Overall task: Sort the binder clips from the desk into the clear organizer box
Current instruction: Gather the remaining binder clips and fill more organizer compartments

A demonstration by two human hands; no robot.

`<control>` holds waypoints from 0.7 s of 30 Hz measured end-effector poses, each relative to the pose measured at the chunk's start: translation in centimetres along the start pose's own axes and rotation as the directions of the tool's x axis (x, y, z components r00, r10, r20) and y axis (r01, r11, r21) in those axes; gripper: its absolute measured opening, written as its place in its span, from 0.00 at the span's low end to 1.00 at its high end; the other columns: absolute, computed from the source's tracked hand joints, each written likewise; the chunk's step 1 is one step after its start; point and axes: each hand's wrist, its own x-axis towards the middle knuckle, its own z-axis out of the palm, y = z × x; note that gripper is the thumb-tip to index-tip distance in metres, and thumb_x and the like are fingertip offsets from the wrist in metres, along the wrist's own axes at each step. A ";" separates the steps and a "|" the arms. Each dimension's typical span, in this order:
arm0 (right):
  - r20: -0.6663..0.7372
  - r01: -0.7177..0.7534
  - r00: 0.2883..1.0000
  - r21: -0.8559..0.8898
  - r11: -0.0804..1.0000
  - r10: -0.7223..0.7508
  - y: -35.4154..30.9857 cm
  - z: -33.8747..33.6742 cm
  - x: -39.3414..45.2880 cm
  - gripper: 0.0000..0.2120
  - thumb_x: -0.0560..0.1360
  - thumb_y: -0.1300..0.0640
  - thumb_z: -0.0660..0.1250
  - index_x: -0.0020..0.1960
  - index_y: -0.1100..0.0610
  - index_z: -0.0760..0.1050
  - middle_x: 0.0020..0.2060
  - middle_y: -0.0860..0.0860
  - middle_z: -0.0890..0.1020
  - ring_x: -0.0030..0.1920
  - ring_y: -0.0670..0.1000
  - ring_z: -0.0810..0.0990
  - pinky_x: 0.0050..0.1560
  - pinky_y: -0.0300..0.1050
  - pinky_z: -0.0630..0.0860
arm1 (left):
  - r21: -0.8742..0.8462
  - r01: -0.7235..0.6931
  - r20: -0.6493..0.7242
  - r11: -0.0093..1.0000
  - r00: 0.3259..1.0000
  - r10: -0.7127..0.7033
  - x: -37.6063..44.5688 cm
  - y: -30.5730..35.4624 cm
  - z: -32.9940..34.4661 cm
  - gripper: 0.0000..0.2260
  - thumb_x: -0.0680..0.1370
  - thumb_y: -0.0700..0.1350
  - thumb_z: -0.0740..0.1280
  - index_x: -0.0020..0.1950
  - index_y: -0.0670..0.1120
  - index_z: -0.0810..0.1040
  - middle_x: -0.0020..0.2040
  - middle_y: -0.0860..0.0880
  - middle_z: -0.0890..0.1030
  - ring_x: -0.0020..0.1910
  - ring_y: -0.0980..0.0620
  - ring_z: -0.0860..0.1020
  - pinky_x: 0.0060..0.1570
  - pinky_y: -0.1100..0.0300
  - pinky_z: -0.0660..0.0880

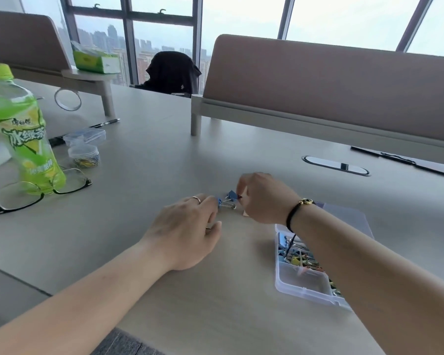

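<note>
Centrally on the desk (164,139), the right hand (264,198) pinches a blue binder clip (232,195), while the left hand (187,229) touches a second blue clip (226,204) with curled fingers; the grip cannot be told. Toward the near right edge lies the clear organizer box (303,280), partly hidden by the right forearm, and at the left edge a green bottle (21,129) with Chinese lettering stands behind spectacles (40,192).

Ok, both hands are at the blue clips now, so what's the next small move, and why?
Probably lift the right hand and carry its blue binder clip back to the clear organizer box. That clip looks pinched already, and the box lies open under the right forearm with clips inside. The left hand only touches the second blue clip, still on the desk.
</note>
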 end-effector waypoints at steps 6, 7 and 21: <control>0.074 -0.066 0.995 0.016 0.998 0.064 -0.2 1.4 1.7 0.07 0.74 0.53 0.66 0.52 0.49 0.75 0.54 0.51 0.77 0.53 0.55 0.78 0.53 0.50 0.77 | -0.010 0.019 -0.052 1.000 0.998 -0.020 0.3 -0.1 0.2 0.08 0.76 0.50 0.61 0.40 0.51 0.64 0.38 0.55 0.69 0.36 0.51 0.67 0.35 0.57 0.64; 0.071 -0.079 0.995 0.044 0.996 0.076 -0.1 1.3 1.7 0.09 0.73 0.52 0.66 0.52 0.49 0.73 0.55 0.51 0.76 0.52 0.54 0.77 0.52 0.49 0.76 | -0.009 0.027 -0.070 1.000 0.997 -0.027 0.4 -0.1 0.3 0.08 0.76 0.49 0.61 0.40 0.51 0.64 0.37 0.55 0.69 0.36 0.50 0.67 0.34 0.57 0.63; -0.018 0.060 0.998 -0.221 0.974 -0.066 -3.0 5.1 2.2 0.22 0.80 0.36 0.49 0.62 0.52 0.65 0.60 0.56 0.70 0.56 0.61 0.77 0.44 0.49 0.67 | 0.083 0.184 -0.080 0.979 0.981 -0.178 0.9 -0.6 1.1 0.06 0.78 0.48 0.58 0.50 0.47 0.69 0.50 0.47 0.74 0.48 0.42 0.77 0.38 0.54 0.66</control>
